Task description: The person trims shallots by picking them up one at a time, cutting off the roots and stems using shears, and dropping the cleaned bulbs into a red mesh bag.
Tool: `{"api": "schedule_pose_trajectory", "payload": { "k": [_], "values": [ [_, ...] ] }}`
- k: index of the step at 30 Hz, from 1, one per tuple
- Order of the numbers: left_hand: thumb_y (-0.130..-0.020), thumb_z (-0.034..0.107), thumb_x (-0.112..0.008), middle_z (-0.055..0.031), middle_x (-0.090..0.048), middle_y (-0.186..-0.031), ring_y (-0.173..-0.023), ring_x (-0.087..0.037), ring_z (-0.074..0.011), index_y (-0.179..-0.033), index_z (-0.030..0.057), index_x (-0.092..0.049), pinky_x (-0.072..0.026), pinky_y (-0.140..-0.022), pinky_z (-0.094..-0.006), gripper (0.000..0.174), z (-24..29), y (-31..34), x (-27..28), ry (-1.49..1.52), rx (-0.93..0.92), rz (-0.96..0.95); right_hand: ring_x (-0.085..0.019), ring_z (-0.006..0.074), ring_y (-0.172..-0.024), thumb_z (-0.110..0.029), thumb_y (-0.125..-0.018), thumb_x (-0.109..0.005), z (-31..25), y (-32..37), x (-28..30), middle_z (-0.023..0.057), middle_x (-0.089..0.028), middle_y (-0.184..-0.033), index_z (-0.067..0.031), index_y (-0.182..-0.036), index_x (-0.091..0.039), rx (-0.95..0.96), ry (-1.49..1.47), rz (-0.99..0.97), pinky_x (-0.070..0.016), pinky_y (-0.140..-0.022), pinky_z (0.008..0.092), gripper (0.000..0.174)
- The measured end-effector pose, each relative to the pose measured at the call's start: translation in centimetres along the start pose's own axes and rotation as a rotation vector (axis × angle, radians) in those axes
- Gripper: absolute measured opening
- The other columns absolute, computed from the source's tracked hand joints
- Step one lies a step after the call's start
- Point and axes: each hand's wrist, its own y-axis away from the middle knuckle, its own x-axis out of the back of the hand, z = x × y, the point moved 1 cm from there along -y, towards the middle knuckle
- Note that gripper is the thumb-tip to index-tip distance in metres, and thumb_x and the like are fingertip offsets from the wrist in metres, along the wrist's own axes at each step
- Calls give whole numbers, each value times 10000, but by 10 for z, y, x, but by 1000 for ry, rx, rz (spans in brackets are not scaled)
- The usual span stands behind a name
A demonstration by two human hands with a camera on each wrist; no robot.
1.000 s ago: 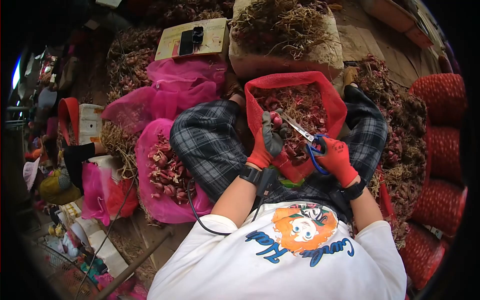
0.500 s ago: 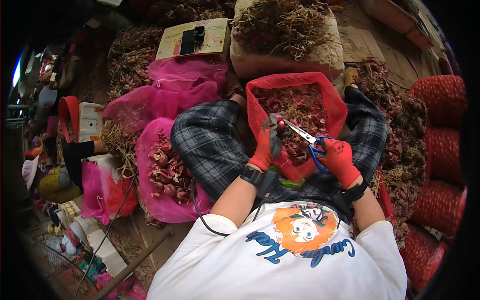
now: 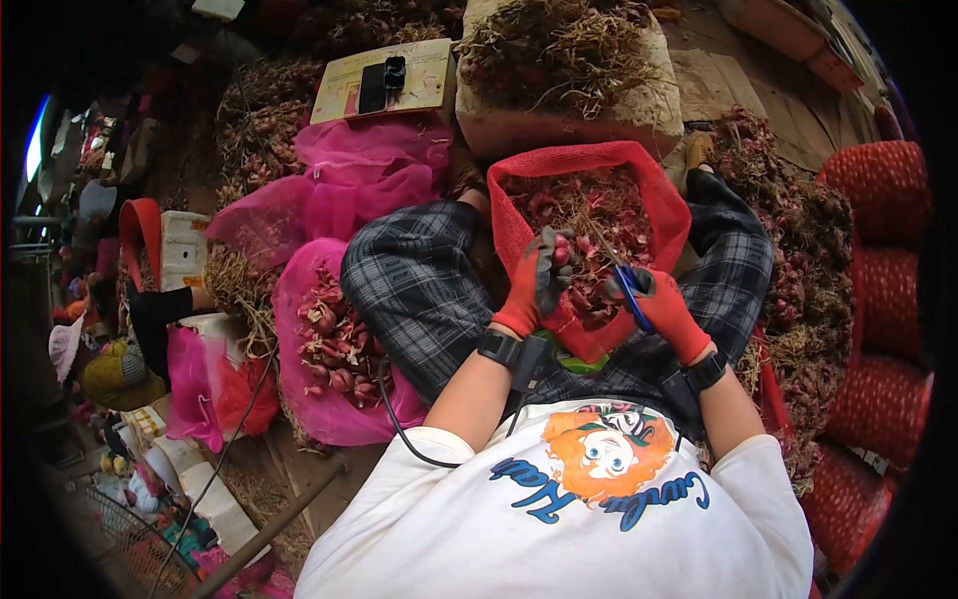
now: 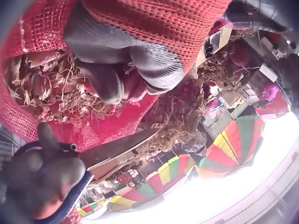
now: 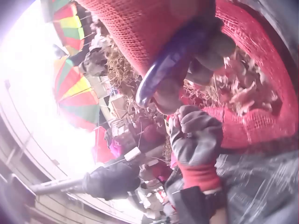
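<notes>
My left hand [image 3: 534, 290], in a red glove with a grey palm, holds a shallot [image 3: 561, 252] above the near left rim of a red mesh bag [image 3: 589, 155]. Glove fingers partly cover the shallot in the left wrist view. My right hand [image 3: 667, 311], gloved alike, grips blue-handled scissors [image 3: 633, 297] just to the right. Their blades [image 4: 124, 147] look narrow in the head view, slanting up and left over the bag. Papery skins, dry roots and reddish shallots [image 3: 604, 200] fill the bag between my legs.
A pink net bag [image 3: 299, 419] of shallots lies by my left leg. Ahead stand a foam box [image 3: 599, 130] heaped with dry stalks and a board [image 3: 429, 70] with two phones. Shallot piles [image 3: 798, 260] and full red sacks [image 3: 878, 200] lie to the right.
The scissors have turned in my right hand from broad side to edge-on, and their tips have drawn away from the shallot. My left hand still holds the shallot in nearly the same place.
</notes>
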Motion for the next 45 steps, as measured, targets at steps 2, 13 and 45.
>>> {"api": "schedule_pose_trajectory", "payload": {
  "k": [2, 13, 45],
  "values": [
    [-960, 272, -456, 56, -475, -740, -589, -436, -53, -1056, 98, -531, -386, -509, -193, 212, -7, -4, 12, -100, -60, -89, -622, 202, -657, -259, -740, -746, -9, -7, 4, 140, -652, -760, -13, -921, -645, -11, -8, -13, -459, -642, 325, 322],
    [-886, -1, -514, -30, -531, -1182, -999, -534, -83, -1267, 29, -458, -454, -853, -232, 386, -25, -11, 17, -520, -340, 24, -618, 115, -826, -81, -739, -716, -5, -49, -26, 53, -649, -903, -6, -1083, -571, 93, -542, 163, -485, -716, 273, 381],
    [-829, 10, -577, -115, -505, -1217, -1103, -521, -182, -1338, 4, -372, -431, -926, -282, 548, -18, -1, 3, -361, -394, -147, -595, 109, -840, -109, -837, -552, 7, -40, -19, 51, -629, -912, -1, -970, -585, -123, -940, -119, -460, -745, 238, 174]
  ]
}}
